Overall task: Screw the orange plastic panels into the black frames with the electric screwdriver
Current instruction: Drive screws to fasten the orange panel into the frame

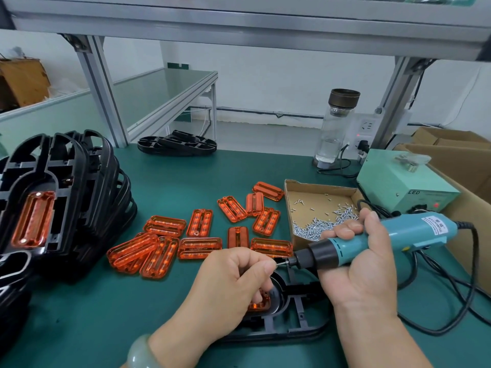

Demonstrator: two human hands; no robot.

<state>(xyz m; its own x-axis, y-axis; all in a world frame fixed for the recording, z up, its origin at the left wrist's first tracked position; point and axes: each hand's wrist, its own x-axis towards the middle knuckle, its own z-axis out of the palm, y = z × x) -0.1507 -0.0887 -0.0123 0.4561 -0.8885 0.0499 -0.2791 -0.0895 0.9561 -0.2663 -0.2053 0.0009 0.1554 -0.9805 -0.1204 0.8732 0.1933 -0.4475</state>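
On the green table (106, 301) one black frame (295, 324) lies flat under both hands. One orange panel (259, 305) is seated in it and mostly hidden by the left hand (233, 282). That hand's fingers are curled, and thumb and forefinger pinch at the tip of the bit (282, 263); whether a screw sits between them is too small to tell. The right hand (356, 264) is wrapped round the one teal electric screwdriver (393, 233), which is held nearly level and points left, so the two hands meet at the bit. Beyond them lie the loose orange panels (199, 248): eleven can be told apart, but several overlap at the left of the spread, so the count there is uncertain. One cardboard tray (289, 189) just right of them holds a heap of small silver screws (318, 227), too many to count. At far left stands one leaning stack of black frames (106, 181), the front one carrying one fitted orange panel (33, 219). A second, low pile of frames (176, 146) lies at the table's back edge. One glass bottle (336, 126) and one pale green power box (398, 181) stand at the back right. One pale bracelet (140, 351) circles the left wrist.
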